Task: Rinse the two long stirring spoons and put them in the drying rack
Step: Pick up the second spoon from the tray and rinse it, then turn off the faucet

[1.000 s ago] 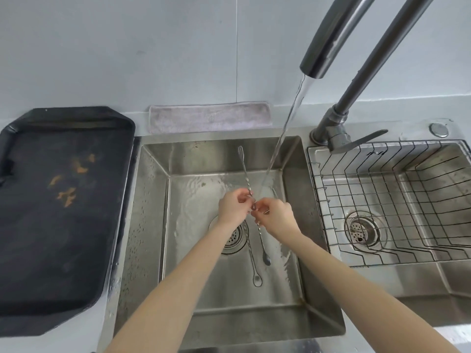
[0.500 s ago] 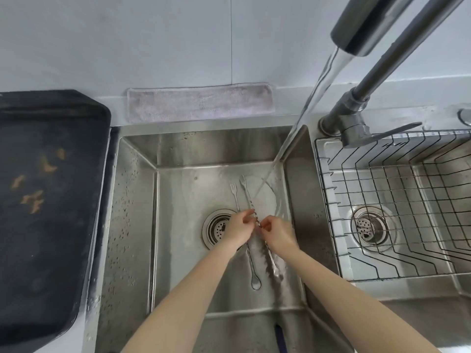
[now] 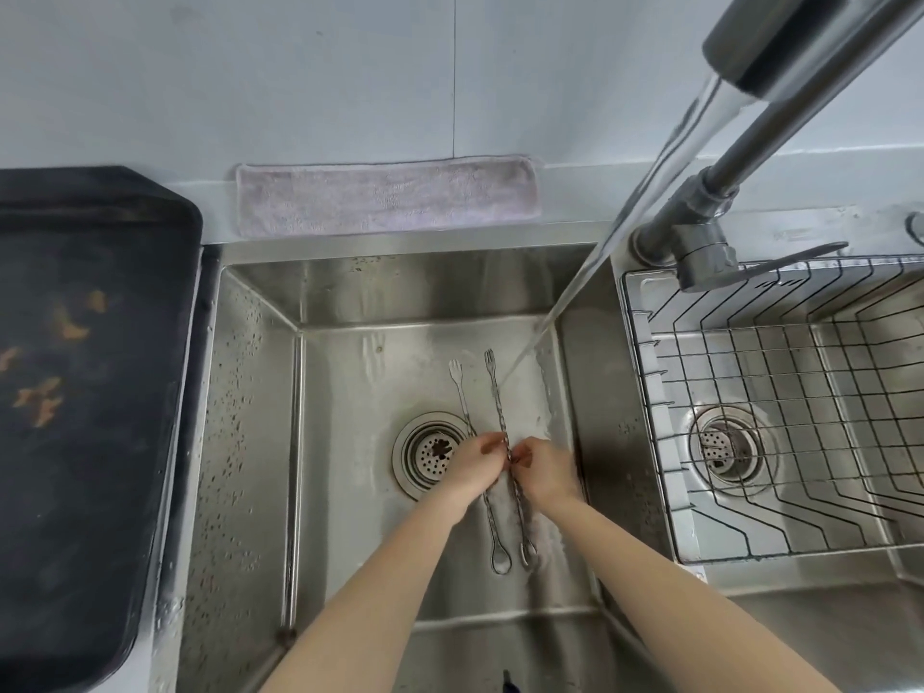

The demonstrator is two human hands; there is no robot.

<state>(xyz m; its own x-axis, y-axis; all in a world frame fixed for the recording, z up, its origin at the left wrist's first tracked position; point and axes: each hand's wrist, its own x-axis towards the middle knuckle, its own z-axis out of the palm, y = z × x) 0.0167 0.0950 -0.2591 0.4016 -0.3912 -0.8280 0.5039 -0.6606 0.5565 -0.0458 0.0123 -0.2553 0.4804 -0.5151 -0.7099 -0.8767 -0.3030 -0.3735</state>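
Your left hand [image 3: 472,465] and your right hand [image 3: 545,467] meet over the middle of the left sink basin [image 3: 250,442], fingertips facing each other. Both pinch the twisted shaft of one long stirring spoon [image 3: 500,412] at about its middle: the left from one side, the right from the other. This spoon points away from you, with its small fork end near the back of the basin and its bowl end close to you, low in the basin.

The second stirring spoon [image 3: 462,397] lies just beside the first, to its left and nearly parallel, also with the fork end away from you. Its shaft passes under your left hand; I cannot tell if the fingers touch it. Its bowl end shows beside the other bowl.

Water [image 3: 650,192] runs from the faucet [image 3: 780,47] in a slanted stream and lands on the basin floor just to the right of the fork ends. The drain [image 3: 430,452] is just left of your left hand.

The wire drying rack [image 3: 780,392] sits in the right basin, well apart from both spoons. A grey cloth [image 3: 385,197] lies behind the sink along the wall, and a dark tray [image 3: 75,392] is on the left.
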